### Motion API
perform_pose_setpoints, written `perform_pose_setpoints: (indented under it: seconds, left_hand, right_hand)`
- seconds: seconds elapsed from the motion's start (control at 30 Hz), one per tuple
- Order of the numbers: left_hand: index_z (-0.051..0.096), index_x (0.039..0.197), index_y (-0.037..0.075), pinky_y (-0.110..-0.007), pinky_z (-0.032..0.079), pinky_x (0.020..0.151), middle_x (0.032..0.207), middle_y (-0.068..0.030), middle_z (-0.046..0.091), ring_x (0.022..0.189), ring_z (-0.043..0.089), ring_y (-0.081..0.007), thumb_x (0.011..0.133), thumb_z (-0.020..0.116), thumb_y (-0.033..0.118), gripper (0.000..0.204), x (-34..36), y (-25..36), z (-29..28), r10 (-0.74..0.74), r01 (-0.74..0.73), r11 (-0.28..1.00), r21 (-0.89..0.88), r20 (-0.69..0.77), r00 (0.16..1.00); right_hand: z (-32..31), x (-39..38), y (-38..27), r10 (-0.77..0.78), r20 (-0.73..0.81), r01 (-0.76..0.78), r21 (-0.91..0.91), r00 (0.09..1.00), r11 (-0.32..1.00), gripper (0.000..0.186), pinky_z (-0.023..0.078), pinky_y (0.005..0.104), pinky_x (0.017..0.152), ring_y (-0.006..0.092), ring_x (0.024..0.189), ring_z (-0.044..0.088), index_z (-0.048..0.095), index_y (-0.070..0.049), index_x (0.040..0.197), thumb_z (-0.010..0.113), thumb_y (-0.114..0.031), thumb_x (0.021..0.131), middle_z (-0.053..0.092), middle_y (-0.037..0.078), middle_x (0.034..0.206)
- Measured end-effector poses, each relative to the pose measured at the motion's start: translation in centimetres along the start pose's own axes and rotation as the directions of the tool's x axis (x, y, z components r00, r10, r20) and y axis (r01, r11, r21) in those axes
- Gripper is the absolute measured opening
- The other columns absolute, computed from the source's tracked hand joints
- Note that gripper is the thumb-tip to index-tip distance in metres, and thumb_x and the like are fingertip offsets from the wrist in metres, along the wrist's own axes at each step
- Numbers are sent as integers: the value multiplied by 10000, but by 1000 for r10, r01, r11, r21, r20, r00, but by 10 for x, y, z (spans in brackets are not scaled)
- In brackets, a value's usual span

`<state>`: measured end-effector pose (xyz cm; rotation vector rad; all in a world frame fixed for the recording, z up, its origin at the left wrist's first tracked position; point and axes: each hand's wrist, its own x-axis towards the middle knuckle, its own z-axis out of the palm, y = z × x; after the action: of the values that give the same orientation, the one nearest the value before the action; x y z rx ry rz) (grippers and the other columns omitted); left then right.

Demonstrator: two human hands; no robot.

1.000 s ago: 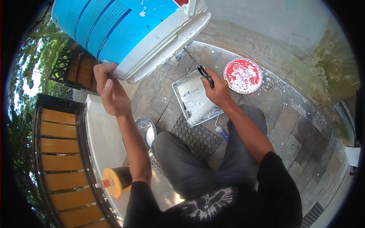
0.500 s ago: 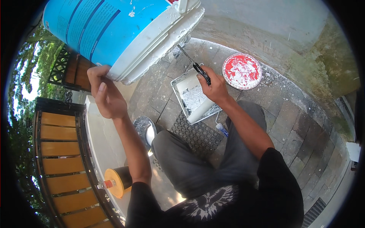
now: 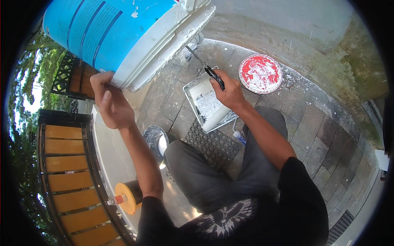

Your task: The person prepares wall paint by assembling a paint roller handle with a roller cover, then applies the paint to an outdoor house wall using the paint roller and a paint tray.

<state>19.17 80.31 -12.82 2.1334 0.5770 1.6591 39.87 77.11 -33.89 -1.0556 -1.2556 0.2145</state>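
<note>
A large blue paint bucket [image 3: 123, 37] with a white, paint-smeared rim [image 3: 164, 49] hangs tilted in the upper left, its mouth turned down to the right. My left hand [image 3: 113, 100] grips it at the lower side of the rim, fingers curled partly out of sight behind it. In my right hand [image 3: 229, 90] is a tool with a black handle [image 3: 214, 78] and a thin metal shaft, pointing at the bucket's mouth. The rim hides its tip. Below lies a paint tray [image 3: 201, 108] coated with white paint, and a paint roller [image 3: 217, 118] rests in it.
A red lid [image 3: 260, 74] smeared white lies by the wall [image 3: 287, 37]. Near my knee are a metal container [image 3: 152, 137] with something white inside and a dark studded mat [image 3: 213, 145]. A yellow-topped container [image 3: 126, 199] stands beside the slatted fence [image 3: 69, 176].
The bucket, my left hand and the tool in my right hand sit slightly farther left and higher in view. Both grips look the same.
</note>
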Motion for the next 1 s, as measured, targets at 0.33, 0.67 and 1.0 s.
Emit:
perform_pose_setpoints:
  seconds: [0.33,0.67,1.0]
  left_hand:
    - [473,924,-59,-320,270,869,880,-107,421,912,402,-196,757,387,344,444,0,-6,-4,-43,42,999,-4,-14,999]
    - [484,999,-56,-334,326,867,946,-141,431,945,432,-237,758,399,329,462,2,5,6,-65,61,996,-66,-53,996]
    - [478,1032,-92,-328,321,877,974,-156,468,961,444,-227,774,403,322,494,4,0,-2,-42,38,997,-67,-52,998]
  right_hand:
    - [-1,0,4,-18,-19,17,-30,1000,999,260,474,321,510,248,590,645,573,23,1055,636,-109,840,626,191,710]
    - [0,1,5,-46,-72,46,-9,996,999,255,488,341,485,277,571,636,576,-18,1020,659,-137,810,648,150,741]
    - [-7,1,4,-22,-4,22,16,1000,1000,266,491,342,513,281,609,651,570,-7,1048,655,-120,823,644,174,757]
